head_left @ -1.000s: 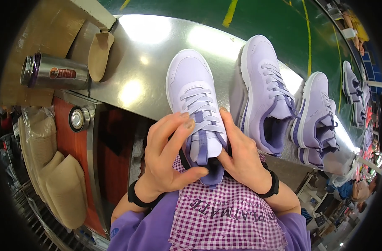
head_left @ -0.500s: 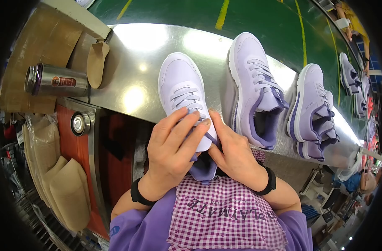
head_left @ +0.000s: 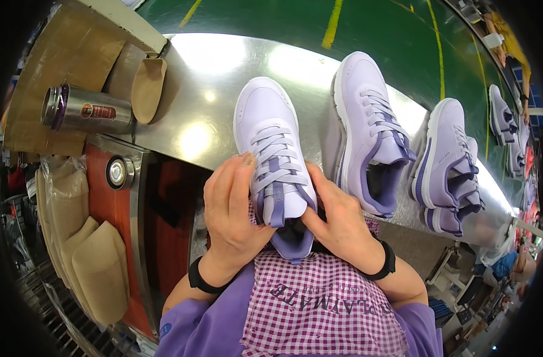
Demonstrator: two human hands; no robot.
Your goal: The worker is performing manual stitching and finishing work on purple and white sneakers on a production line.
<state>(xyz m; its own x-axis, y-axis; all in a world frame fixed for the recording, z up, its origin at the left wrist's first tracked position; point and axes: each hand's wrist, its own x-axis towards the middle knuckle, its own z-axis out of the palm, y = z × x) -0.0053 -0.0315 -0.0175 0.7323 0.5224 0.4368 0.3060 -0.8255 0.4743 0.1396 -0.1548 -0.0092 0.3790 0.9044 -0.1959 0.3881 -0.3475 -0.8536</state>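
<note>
Our left hand [head_left: 227, 208] and right hand [head_left: 343, 220] hold the pale purple shoe [head_left: 265, 110] between them, fingers [head_left: 242, 178] pressed along its two sides. Its toe points away over the metal surface [head_left: 215, 113], left of another shoe [head_left: 356, 110]; its heel is near our apron [head_left: 319, 297].

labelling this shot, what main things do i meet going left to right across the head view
Metal flask, tan insole-shaped piece, held lilac shoe, single lilac shoe beside it, two overlapping lilac shoes.
</note>
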